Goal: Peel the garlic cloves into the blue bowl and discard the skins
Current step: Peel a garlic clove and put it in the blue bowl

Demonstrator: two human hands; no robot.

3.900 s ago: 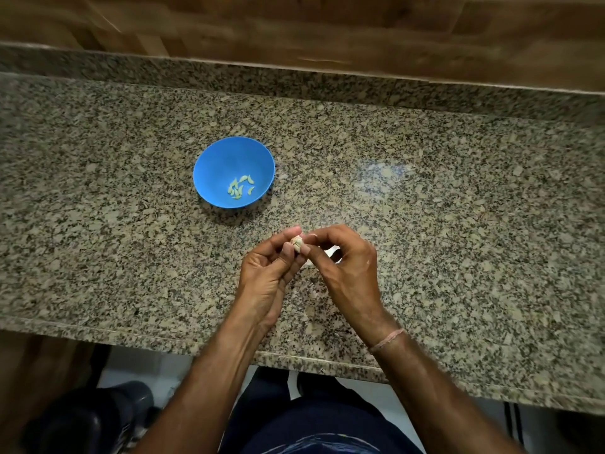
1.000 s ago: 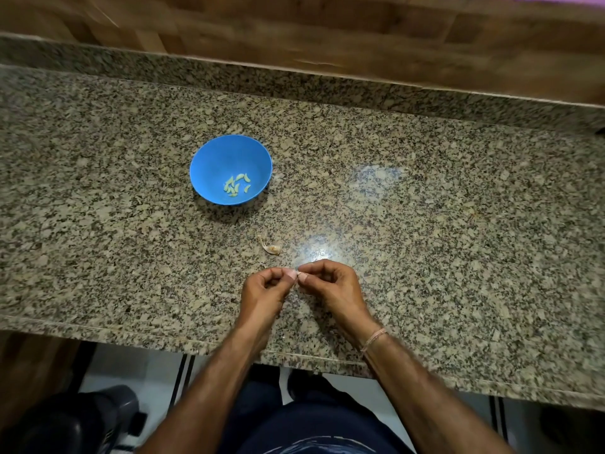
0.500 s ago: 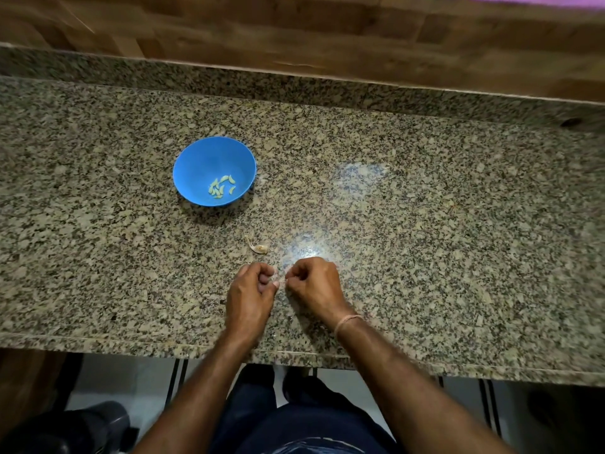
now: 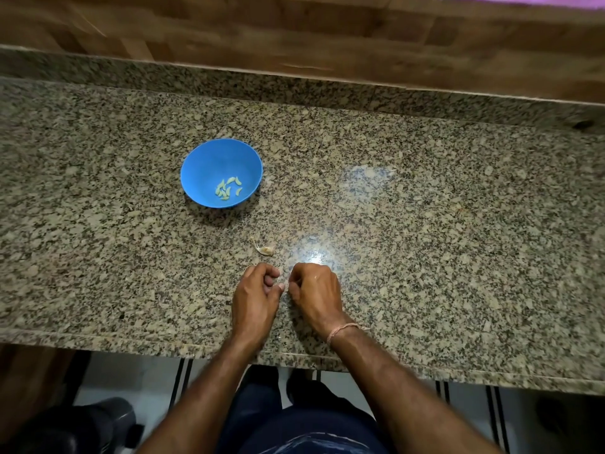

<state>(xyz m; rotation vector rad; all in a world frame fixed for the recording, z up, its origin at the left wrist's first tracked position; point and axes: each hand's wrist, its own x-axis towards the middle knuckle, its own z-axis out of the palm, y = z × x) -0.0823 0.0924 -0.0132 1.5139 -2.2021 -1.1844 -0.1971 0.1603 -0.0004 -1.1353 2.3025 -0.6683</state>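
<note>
The bowl (image 4: 209, 162) holds peeled cloves (image 4: 227, 188). The left hand (image 4: 255, 298) and right hand (image 4: 316, 290), curled, pinch a tiny bit (image 4: 282, 285). A skin (image 4: 264, 249) now lies on the tabletop (image 4: 425, 224); before, none did.

The left hand (image 4: 257, 296) and the right hand (image 4: 316, 291) are hovering side by side over the counter (image 4: 425, 224), near its front edge, with fingers curled in and thumbs almost touching. A garlic scrap (image 4: 264, 249) is lying on the counter just ahead of the left hand. Farther ahead and left of that hand, well apart, the bowl (image 4: 209, 158) is standing, with peeled cloves (image 4: 228, 188) lying in its bottom.
</note>
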